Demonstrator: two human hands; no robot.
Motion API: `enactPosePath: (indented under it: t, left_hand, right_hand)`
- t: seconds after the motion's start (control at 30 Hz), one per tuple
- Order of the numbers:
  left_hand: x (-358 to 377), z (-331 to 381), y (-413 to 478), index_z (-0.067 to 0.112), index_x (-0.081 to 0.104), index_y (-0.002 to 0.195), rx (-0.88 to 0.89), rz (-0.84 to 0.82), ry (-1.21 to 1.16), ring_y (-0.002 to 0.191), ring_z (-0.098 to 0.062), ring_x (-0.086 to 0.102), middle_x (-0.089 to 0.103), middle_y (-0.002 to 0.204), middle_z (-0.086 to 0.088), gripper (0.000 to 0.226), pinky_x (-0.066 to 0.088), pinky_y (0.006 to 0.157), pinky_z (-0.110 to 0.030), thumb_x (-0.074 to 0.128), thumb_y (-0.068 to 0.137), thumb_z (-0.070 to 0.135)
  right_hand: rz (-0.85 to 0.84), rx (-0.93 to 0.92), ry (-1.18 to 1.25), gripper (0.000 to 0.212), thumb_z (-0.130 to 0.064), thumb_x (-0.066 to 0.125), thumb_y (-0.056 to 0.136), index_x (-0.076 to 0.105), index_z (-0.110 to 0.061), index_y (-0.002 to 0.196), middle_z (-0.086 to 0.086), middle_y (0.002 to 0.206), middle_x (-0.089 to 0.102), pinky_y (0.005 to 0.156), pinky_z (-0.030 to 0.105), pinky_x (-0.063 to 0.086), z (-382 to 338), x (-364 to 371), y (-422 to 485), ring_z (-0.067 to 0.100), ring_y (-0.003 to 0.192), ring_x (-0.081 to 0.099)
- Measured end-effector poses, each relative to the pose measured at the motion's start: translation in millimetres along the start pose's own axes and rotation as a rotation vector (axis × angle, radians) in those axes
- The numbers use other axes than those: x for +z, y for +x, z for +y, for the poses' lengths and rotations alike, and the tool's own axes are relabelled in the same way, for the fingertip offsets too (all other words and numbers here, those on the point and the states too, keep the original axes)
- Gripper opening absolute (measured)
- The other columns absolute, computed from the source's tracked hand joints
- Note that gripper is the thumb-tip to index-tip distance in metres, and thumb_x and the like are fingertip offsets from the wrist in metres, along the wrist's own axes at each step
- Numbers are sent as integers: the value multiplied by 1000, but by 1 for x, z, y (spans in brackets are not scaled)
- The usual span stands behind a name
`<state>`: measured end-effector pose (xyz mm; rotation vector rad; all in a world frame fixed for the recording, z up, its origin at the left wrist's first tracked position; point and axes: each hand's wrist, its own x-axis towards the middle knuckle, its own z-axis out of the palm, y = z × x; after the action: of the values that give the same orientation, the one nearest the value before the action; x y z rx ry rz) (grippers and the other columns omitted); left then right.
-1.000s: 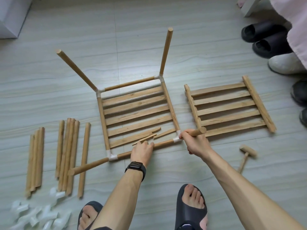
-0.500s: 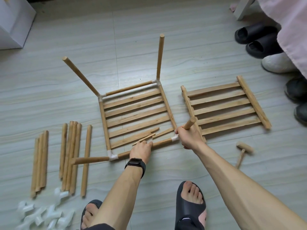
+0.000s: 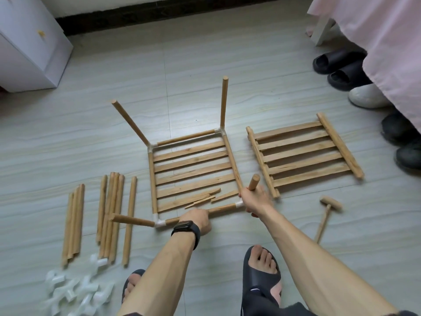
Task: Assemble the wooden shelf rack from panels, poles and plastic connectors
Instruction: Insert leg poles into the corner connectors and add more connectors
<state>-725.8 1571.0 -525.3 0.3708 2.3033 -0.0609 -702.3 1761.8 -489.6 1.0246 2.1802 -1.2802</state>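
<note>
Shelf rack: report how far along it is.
Done: one panel is framed, with corner connectors fitted and two far poles standing. In hand: the right hand grips a pole at the near-right corner, and the left hand holds the front rail. Left: second panel, loose poles, spare connectors.

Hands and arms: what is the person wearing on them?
No gloves on the left hand or the right hand, and no sleeves show. A black watch with a dark, squarish face and a black band wraps the left wrist.
</note>
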Motion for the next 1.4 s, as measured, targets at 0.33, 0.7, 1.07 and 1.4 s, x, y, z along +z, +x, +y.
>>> enactPosePath:
  t: [0.33,0.7,1.07,1.4]
  left_hand:
    - [-23,-13,-17,12,62,131,-31,-131,-24,112,-30,62,65,125,-10,38,52,92,-38,49,100,30]
    - [-223,-124,-138,21,65,128,-63,446,-149,118,-28,59,64,132,-6,35,50,98,-39,47,102,35]
    - [-28,-329,-189,19,61,133,-450,234,-514,117,-26,61,63,135,-6,38,50,99,-36,49,101,35]
    - [126,-319,-131,37,31,152,-649,259,-701,124,-28,54,50,142,-7,63,48,89,-37,53,95,55]
  right_hand:
    - [86,-13,-19,33,-38,43,88,67,-15,89,13,83,68,78,48,57,8,11,-1,34,81,66]
    - [-244,-74,-75,36,-45,64,96,59,-11,106,3,93,68,66,34,57,-18,51,-72,17,76,67]
    - [-440,-953,-670,65,-74,52,84,51,-34,135,-18,122,52,96,31,50,-159,162,-137,7,102,59]
    - [-380,-990,-362,26,-56,42,96,49,-31,92,-9,83,71,63,37,58,-137,204,-115,4,68,67]
